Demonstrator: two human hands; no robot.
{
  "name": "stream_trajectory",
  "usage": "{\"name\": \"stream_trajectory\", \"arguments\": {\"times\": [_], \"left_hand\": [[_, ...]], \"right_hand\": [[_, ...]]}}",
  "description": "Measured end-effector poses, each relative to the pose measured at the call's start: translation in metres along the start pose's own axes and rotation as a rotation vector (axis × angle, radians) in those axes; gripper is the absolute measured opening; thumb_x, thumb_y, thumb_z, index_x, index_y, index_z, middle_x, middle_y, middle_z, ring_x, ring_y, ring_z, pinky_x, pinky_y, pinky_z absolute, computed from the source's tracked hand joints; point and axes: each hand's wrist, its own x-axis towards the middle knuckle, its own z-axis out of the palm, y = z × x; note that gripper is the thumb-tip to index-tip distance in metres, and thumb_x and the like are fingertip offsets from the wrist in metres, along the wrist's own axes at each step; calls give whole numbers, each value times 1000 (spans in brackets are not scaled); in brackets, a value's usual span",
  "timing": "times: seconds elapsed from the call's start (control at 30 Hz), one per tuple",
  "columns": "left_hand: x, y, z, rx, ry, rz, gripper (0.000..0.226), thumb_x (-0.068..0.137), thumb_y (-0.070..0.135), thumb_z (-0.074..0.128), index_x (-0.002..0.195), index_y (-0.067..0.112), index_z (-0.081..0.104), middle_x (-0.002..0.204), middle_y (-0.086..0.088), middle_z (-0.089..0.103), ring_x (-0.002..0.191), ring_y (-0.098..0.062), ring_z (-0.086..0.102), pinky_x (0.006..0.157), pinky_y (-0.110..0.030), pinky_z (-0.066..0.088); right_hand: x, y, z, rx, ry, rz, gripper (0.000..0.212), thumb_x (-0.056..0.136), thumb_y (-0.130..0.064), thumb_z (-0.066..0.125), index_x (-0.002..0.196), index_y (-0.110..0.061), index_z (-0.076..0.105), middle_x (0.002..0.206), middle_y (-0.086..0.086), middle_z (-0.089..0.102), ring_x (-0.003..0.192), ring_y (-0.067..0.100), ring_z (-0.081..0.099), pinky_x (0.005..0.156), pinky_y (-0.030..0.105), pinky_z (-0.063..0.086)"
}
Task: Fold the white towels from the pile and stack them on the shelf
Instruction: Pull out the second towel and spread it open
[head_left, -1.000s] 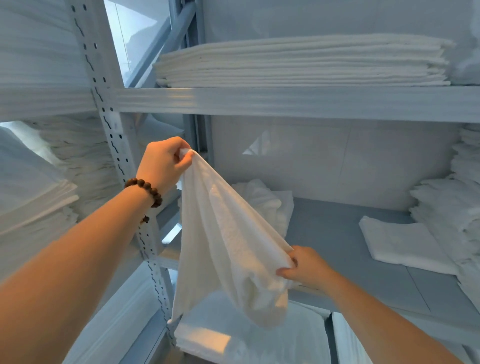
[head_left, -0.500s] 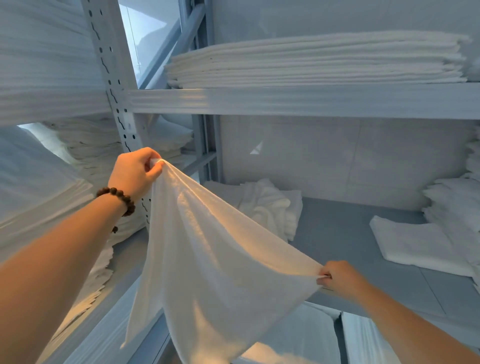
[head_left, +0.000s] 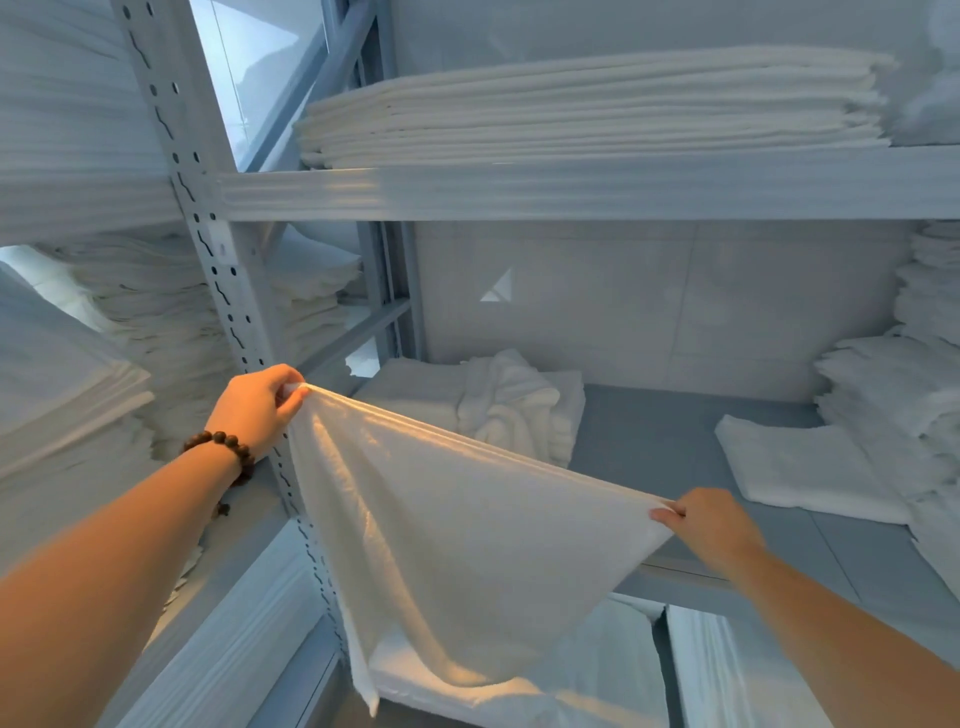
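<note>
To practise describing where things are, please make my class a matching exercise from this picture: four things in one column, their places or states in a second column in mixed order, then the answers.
Column 1
1. stretched towel
2. single folded towel
3. crumpled towels
4. wide flat stack

Column 2
A. on the upper shelf
B. lying flat on the right of the middle shelf
C. pinched along its top edge by the left hand and the right hand
D. bunched at the back left of the middle shelf

Pairs: 1-C, 2-B, 3-D, 4-A
</note>
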Motion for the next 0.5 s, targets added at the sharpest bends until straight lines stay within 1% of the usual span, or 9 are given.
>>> {"name": "stream_trajectory", "arguments": {"times": [0.07,0.13,0.2,0.27,0.33,0.43,0.5], "left_hand": [[-3,1,11,-12,-25,-13,10,91,21,58,91,13,64,76,0,61,72,-20,57,68,-30,44],[-6,3,21,-26,-48,-29,10,91,22,57,91,14,63,78,-1,62,73,-20,57,68,-30,44],[-8,4,31,-33,-62,-41,9,92,20,56,91,14,63,79,-4,64,72,-21,56,68,-30,42],[-8,4,39,-50,-82,-81,7,92,15,55,92,13,62,84,-9,65,75,-23,56,68,-31,42],[-8,5,47,-65,-104,-127,8,93,11,53,92,14,60,87,-12,64,77,-25,55,68,-32,42],[-7,10,58,-81,-123,-166,12,94,8,50,91,16,59,88,-9,62,77,-24,54,68,-32,41],[-7,16,66,-117,-105,-191,14,94,7,49,92,15,59,88,-9,61,79,-24,53,70,-33,41]], "right_hand": [[0,7,-3,36,46,35,48,92,-49,51,55,-18,46,62,6,52,75,26,57,62,28,35],[-1,13,-7,95,66,70,42,92,-44,54,58,-19,57,60,8,53,73,28,58,61,31,35],[0,22,-9,257,95,113,38,88,-39,62,60,-15,65,55,9,54,66,28,54,57,32,33],[0,33,-12,406,162,100,28,84,-33,68,74,-7,75,66,15,65,68,30,58,59,30,36],[-1,43,-16,492,208,59,21,81,-27,72,78,-6,76,73,10,70,69,25,61,60,25,37],[1,57,-25,613,195,38,12,80,-17,72,75,-7,74,72,11,67,69,22,57,63,30,38],[1,65,-30,786,175,38,9,82,-9,69,77,-3,71,76,15,65,72,21,55,68,32,46]]}}
